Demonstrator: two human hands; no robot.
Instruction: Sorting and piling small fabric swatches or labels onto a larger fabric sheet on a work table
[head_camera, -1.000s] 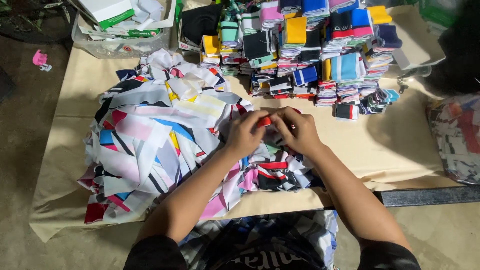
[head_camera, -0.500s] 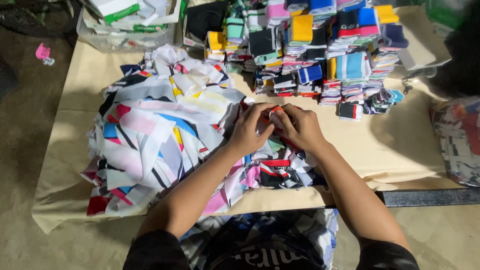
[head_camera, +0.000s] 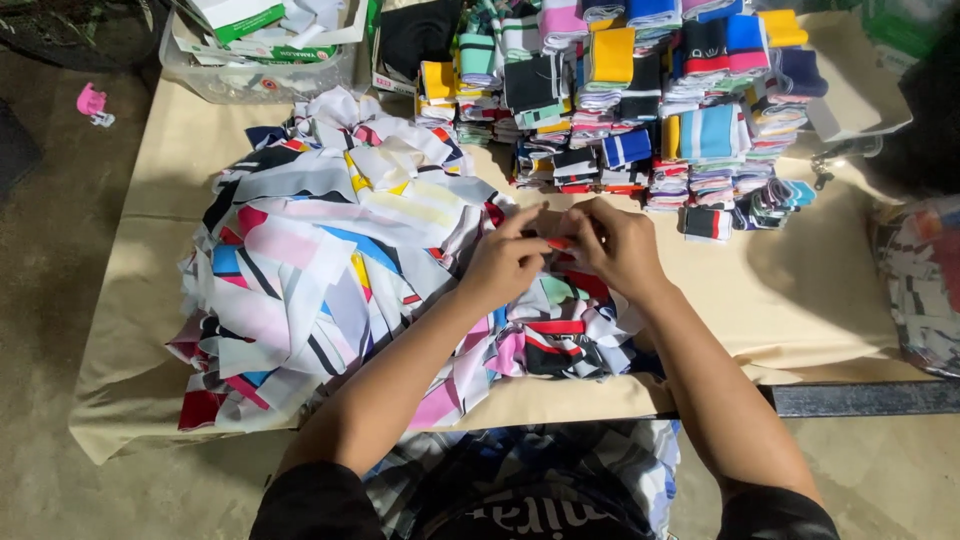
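My left hand (head_camera: 508, 262) and my right hand (head_camera: 615, 243) meet over the middle of the table, both pinching a small red and white fabric piece (head_camera: 557, 243) between their fingertips. Under and to the left of them lies a big loose heap of striped fabric pieces (head_camera: 320, 270) in white, pink, blue, yellow and black. More loose pieces (head_camera: 560, 335) sit just below my hands. Behind my hands stand stacks of folded fabric pieces (head_camera: 640, 100) in many colours.
The table is covered with beige paper (head_camera: 800, 290). A clear plastic bin (head_camera: 265, 55) of packaging stands at the back left. A bag of fabric scraps (head_camera: 925, 280) sits at the right edge. A pink object (head_camera: 92, 102) lies on the floor at left.
Both hands stay together on the small piece and have shifted slightly; the fingers have worked along the fabric. The view has moved a little.
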